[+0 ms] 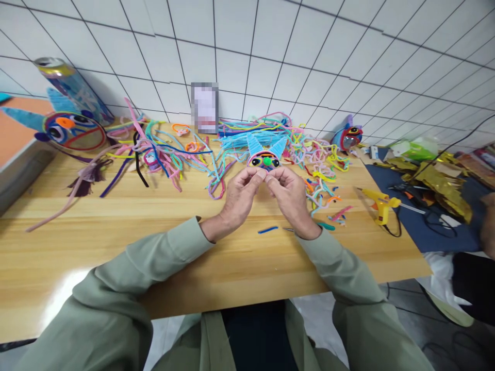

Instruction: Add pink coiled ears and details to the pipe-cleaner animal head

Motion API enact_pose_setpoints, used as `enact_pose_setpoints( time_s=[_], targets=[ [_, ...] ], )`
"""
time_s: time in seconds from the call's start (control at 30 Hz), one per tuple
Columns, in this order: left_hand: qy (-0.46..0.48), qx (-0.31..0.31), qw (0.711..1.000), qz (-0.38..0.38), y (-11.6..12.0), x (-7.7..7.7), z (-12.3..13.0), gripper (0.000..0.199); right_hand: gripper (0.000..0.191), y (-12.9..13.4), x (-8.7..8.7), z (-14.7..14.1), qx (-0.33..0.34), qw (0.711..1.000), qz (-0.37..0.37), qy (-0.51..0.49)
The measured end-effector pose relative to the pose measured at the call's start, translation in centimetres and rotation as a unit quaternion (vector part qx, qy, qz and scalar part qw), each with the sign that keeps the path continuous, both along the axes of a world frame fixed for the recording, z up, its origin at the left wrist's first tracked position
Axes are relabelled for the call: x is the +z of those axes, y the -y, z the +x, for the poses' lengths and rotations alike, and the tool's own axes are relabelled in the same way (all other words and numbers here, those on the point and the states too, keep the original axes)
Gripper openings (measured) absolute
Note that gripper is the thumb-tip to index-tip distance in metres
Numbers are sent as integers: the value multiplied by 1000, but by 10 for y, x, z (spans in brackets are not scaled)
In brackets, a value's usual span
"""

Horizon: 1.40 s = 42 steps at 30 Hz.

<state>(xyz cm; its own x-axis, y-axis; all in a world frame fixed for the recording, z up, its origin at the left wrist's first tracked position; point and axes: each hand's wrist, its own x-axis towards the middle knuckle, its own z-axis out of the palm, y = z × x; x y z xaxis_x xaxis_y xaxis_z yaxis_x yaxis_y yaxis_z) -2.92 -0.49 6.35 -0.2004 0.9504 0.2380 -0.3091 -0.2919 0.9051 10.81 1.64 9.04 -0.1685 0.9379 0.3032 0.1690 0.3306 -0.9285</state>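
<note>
Both my hands meet over the middle of the table, pinching the lower edge of a small animal-face craft (266, 154). It has light-blue pointed ears, black round eyes and a green nose, and looks made of pipe cleaners. My left hand (240, 195) is closed on its left side, thumb tip near the other thumb. My right hand (286, 195) grips the right side the same way. The fingertips hide the lower part of the craft. A short blue pipe cleaner piece (268, 230) lies in front of my hands. A teal-handled tool (327, 226) lies partly behind my right wrist.
Tangled pipe cleaners (166, 149) spread along the wall. Larger animal-face craft (75, 129) and a tall can (73, 85) stand left; another craft (347, 135) is back right. A yellow glue gun (382, 205) lies right. Another person's hand (489, 224) shows at the right edge.
</note>
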Motion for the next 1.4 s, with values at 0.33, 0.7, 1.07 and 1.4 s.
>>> enact_pose_setpoints(
  time_s=[0.33, 0.7, 1.07, 1.4],
  targets=[
    [-215, -108, 969, 50, -18, 20, -30, 21, 18, -20, 17, 31, 38, 982, 42, 179],
    [-166, -101, 981, 7, -9, 26, -27, 16, 21, -22, 28, 34, 118, 989, -84, 40],
    [-87, -74, 993, -24, -6, 14, -17, 18, 27, -19, 14, 20, 130, 986, -107, -9],
    [47, -19, 997, -56, 0, 3, -2, 35, 42, -7, -6, 2, 73, 994, -59, -60]
  ],
)
